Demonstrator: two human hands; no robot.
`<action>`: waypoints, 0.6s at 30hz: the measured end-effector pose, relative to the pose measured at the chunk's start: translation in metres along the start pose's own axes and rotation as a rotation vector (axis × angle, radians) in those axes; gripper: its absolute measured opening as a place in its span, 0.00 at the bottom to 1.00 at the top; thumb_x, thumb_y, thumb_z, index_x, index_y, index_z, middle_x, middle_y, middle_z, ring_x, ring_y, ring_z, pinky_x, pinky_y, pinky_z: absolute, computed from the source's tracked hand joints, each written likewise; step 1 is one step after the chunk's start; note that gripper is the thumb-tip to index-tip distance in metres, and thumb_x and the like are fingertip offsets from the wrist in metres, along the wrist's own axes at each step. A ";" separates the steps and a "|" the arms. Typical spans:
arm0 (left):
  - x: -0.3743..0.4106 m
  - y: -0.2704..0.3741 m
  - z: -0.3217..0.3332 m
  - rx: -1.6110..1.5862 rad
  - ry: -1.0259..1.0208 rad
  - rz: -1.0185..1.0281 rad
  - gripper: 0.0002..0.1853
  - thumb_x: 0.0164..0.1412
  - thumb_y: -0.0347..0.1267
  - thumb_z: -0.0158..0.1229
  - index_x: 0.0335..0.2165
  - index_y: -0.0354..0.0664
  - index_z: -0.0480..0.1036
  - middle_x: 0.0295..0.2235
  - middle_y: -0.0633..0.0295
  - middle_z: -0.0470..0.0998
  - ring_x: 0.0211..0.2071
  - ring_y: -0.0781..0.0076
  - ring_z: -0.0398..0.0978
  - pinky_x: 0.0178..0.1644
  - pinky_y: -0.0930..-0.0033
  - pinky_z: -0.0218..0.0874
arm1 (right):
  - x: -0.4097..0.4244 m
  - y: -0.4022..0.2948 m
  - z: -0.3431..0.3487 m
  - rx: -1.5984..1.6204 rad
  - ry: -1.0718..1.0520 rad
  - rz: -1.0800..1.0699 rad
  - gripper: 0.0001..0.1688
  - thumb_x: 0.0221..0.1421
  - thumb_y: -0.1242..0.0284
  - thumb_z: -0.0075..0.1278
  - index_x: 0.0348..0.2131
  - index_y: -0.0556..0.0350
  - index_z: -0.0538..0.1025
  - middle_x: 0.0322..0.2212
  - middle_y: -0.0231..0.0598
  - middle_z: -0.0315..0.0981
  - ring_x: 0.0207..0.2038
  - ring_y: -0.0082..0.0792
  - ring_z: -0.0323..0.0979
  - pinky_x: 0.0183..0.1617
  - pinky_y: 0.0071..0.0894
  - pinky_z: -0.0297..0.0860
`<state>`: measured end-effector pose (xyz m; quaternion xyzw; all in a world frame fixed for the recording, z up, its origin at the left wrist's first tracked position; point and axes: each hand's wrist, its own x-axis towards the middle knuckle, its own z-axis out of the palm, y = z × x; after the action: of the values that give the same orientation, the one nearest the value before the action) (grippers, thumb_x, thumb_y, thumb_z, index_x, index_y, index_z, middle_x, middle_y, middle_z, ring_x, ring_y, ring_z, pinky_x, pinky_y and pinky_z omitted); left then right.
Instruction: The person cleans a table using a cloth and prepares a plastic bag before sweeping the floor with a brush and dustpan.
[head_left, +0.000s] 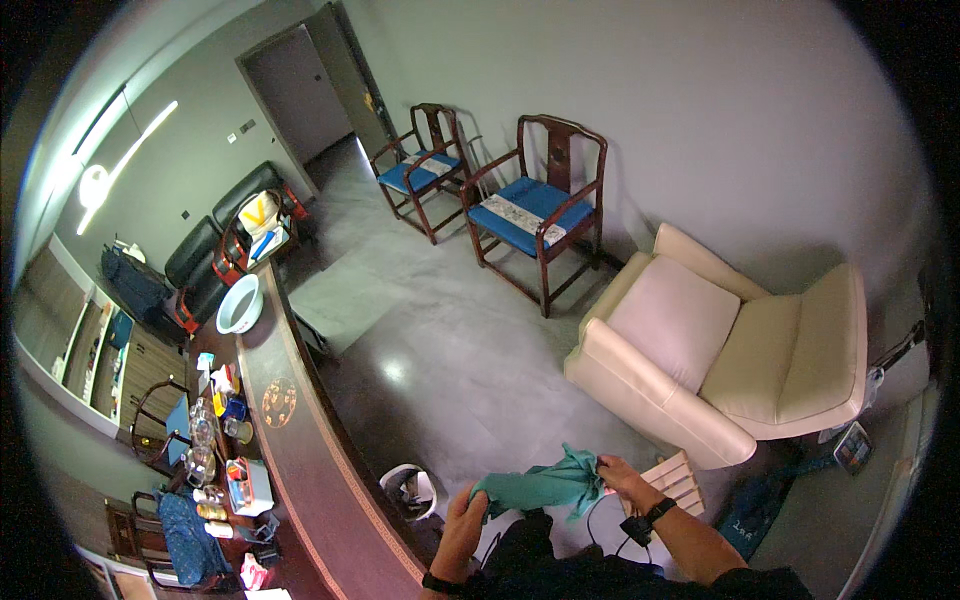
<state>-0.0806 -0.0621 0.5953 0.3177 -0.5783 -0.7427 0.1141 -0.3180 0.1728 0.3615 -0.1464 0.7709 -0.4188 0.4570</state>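
A green cloth (541, 489) is stretched between both my hands, in front of my body at the bottom of the view. My left hand (466, 517) grips its left end, thumb on top. At the other end, my right hand (624, 478) pinches a bunched corner, and loose folds of the cloth stick up and hang down beside it. A black band sits on each wrist. Below the cloth, dark cables run near my legs. Just left of my left hand, a white waste bin (409, 491) with litter inside stands on the floor.
A long dark wooden table (315, 480) runs along my left, bearing a white basin (241, 304), glass jars (201, 442) and a tissue box (249, 487). A beige armchair (720, 352) stands right, by a slatted wooden stool (675, 484). Two wooden chairs (534, 214) line the wall.
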 end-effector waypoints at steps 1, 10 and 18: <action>0.011 0.012 -0.009 0.043 0.018 0.034 0.15 0.66 0.34 0.47 0.45 0.35 0.72 0.36 0.69 0.74 0.37 0.80 0.69 0.43 0.76 0.61 | 0.006 -0.021 0.006 0.046 -0.013 0.014 0.17 0.54 0.70 0.44 0.43 0.56 0.73 0.29 0.32 0.71 0.29 0.26 0.68 0.28 0.29 0.69; 0.108 0.050 -0.091 0.021 0.025 0.112 0.20 0.69 0.40 0.44 0.44 0.33 0.72 0.35 0.62 0.76 0.34 0.76 0.72 0.39 0.71 0.66 | 0.059 -0.151 0.000 0.619 -0.261 0.119 0.20 0.59 0.65 0.50 0.47 0.56 0.68 0.33 0.33 0.71 0.30 0.23 0.70 0.32 0.22 0.69; 0.167 0.056 -0.104 -0.341 -0.212 -0.034 0.23 0.70 0.44 0.41 0.42 0.32 0.70 0.34 0.54 0.76 0.33 0.66 0.75 0.39 0.63 0.68 | 0.128 -0.225 0.057 -0.126 -0.310 -0.018 0.34 0.51 0.60 0.60 0.52 0.56 0.67 0.39 0.37 0.72 0.35 0.25 0.70 0.31 0.27 0.68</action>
<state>-0.1577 -0.2504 0.5779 0.2235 -0.4474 -0.8610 0.0924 -0.3753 -0.0702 0.4496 -0.2444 0.7146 -0.3460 0.5566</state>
